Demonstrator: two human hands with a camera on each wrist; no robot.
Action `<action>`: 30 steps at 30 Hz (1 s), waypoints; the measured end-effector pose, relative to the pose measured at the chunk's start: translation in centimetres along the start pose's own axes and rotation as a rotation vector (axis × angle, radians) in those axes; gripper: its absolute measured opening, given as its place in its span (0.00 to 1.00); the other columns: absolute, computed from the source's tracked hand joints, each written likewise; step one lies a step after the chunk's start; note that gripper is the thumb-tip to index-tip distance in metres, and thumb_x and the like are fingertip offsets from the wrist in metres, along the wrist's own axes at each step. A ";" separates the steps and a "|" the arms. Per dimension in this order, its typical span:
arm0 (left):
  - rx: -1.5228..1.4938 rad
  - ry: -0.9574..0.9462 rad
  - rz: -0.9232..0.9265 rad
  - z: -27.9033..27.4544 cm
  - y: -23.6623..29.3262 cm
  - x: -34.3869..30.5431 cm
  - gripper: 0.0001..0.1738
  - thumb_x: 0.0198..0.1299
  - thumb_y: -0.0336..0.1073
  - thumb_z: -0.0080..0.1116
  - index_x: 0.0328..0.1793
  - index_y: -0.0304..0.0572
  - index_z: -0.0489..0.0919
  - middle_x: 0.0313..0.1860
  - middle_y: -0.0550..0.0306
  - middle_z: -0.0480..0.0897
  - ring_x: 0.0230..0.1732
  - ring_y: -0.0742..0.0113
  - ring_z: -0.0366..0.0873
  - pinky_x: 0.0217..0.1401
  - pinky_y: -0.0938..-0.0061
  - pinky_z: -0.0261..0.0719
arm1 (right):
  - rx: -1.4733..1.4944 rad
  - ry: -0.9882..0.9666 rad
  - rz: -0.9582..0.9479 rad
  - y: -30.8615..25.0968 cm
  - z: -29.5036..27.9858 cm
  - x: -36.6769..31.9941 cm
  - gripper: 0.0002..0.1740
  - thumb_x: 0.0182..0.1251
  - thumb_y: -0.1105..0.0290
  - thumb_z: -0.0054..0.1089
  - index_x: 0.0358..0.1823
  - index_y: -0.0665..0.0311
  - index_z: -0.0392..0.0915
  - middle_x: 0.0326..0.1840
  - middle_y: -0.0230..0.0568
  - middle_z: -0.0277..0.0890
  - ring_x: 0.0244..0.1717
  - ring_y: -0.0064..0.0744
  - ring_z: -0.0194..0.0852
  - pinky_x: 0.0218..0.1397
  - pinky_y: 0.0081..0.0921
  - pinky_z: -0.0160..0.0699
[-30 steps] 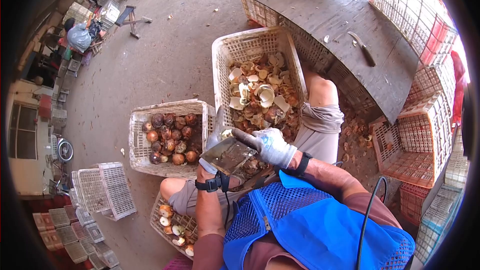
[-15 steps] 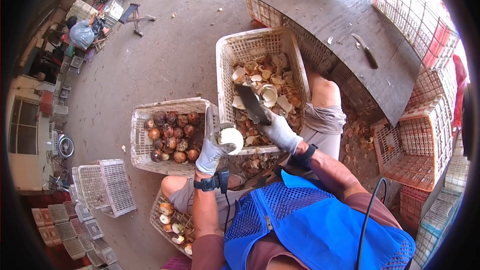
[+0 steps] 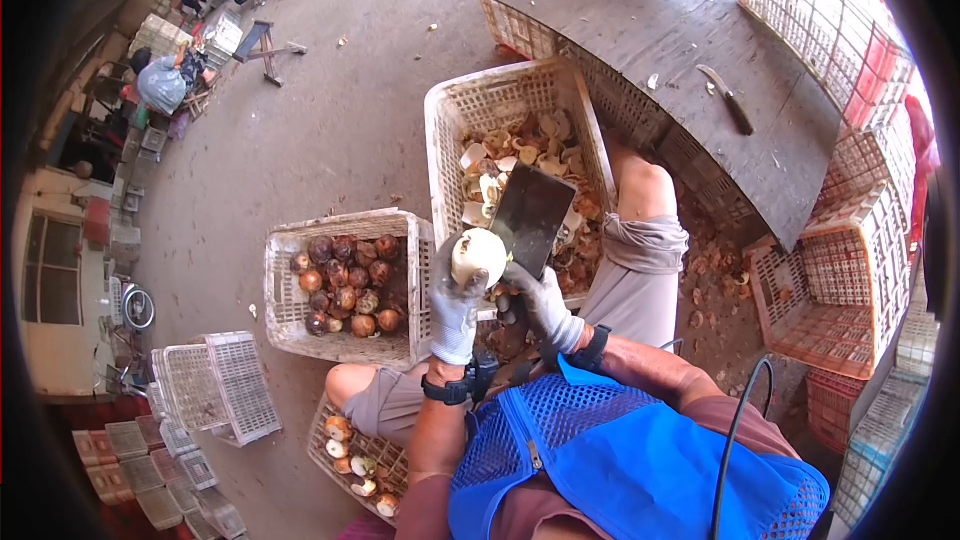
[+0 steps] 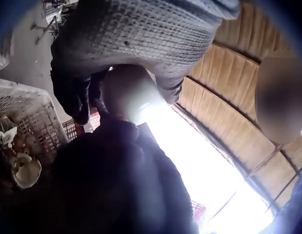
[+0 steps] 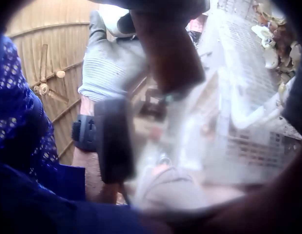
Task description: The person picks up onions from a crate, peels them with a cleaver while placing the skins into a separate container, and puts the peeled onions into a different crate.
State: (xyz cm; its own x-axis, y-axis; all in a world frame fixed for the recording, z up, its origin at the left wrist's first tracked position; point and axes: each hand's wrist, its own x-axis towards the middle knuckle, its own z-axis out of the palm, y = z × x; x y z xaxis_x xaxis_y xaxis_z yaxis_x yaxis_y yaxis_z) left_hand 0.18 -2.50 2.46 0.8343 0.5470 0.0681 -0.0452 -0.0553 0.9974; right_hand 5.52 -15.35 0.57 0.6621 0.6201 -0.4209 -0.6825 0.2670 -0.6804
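Note:
A round, peeled white bulb-like vegetable (image 3: 478, 258) sits in the gloved left hand (image 3: 455, 310), whose fingers and thumb curl round it. Beside it the gloved right hand (image 3: 545, 308) grips a cleaver, its broad dark blade (image 3: 535, 220) tilted up over the crate of peelings. In the left wrist view the vegetable (image 4: 129, 92) shows under the left hand's knitted glove (image 4: 141, 34), with the dark right hand (image 4: 112, 180) close in front. The cleaver's brown wooden handle (image 5: 170, 58) appears blurred in the right wrist view, near the left hand (image 5: 114, 68).
A white crate (image 3: 437, 115) holds peelings. Left of it, another crate (image 3: 285, 325) contains brown unpeeled bulbs (image 3: 345, 285). Peeled pieces (image 3: 362, 467) lie in a basket by the left leg. A knife (image 3: 730, 102) rests on the dark table (image 3: 640, 25). Stacked crates stand at right.
The left hand first supported the vegetable by the cleaver; at half a second ago the cleaver swung out over the peelings. Now the blade is back beside the vegetable, its broad face showing.

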 end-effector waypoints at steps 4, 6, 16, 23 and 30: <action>0.076 -0.034 0.029 -0.4 -0.7 -0.4 0.43 0.50 0.27 0.73 0.73 0.36 0.64 0.62 0.52 0.74 0.58 0.62 0.76 0.59 0.71 0.81 | -0.157 0.052 -0.081 2.1 -1.1 0.3 0.15 0.69 0.63 0.62 0.47 0.67 0.76 0.27 0.31 0.79 0.23 0.23 0.74 0.25 0.24 0.74; 0.068 -0.029 0.018 -0.8 0.0 -0.2 0.45 0.49 0.26 0.73 0.74 0.35 0.62 0.64 0.51 0.73 0.60 0.62 0.75 0.60 0.71 0.79 | -0.491 0.032 -0.266 1.2 -1.4 0.6 0.16 0.67 0.67 0.61 0.52 0.67 0.75 0.34 0.39 0.82 0.31 0.36 0.79 0.34 0.28 0.77; -0.160 -0.106 -0.119 -3.3 -0.9 -1.0 0.40 0.50 0.27 0.70 0.69 0.38 0.63 0.59 0.51 0.74 0.56 0.64 0.76 0.62 0.69 0.78 | -1.414 -0.213 -1.048 -2.3 -2.0 -1.4 0.32 0.49 0.67 0.68 0.59 0.65 0.75 0.28 0.40 0.78 0.27 0.43 0.80 0.30 0.36 0.76; -0.052 -0.109 -0.168 -2.4 1.1 -1.7 0.35 0.55 0.34 0.70 0.66 0.39 0.65 0.55 0.52 0.76 0.53 0.64 0.78 0.59 0.66 0.80 | -1.580 -0.187 -0.969 -2.5 -1.5 -2.1 0.39 0.48 0.68 0.65 0.68 0.55 0.66 0.26 0.37 0.74 0.25 0.41 0.78 0.25 0.38 0.73; 0.004 -0.079 -0.118 -4.9 -1.4 -0.6 0.34 0.47 0.35 0.77 0.60 0.40 0.72 0.52 0.58 0.79 0.54 0.65 0.78 0.58 0.69 0.80 | -1.320 -0.129 -0.557 -1.7 -2.1 -0.2 0.22 0.61 0.69 0.62 0.58 0.58 0.74 0.35 0.53 0.81 0.37 0.52 0.82 0.38 0.41 0.80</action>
State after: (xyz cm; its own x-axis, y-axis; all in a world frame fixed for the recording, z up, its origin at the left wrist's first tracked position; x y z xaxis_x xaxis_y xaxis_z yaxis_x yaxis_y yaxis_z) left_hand -3.00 1.36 1.13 0.8742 0.4829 -0.0515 0.0577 0.0019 0.9983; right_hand 7.18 -17.45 0.53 0.6613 0.7449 0.0883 0.4791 -0.3289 -0.8138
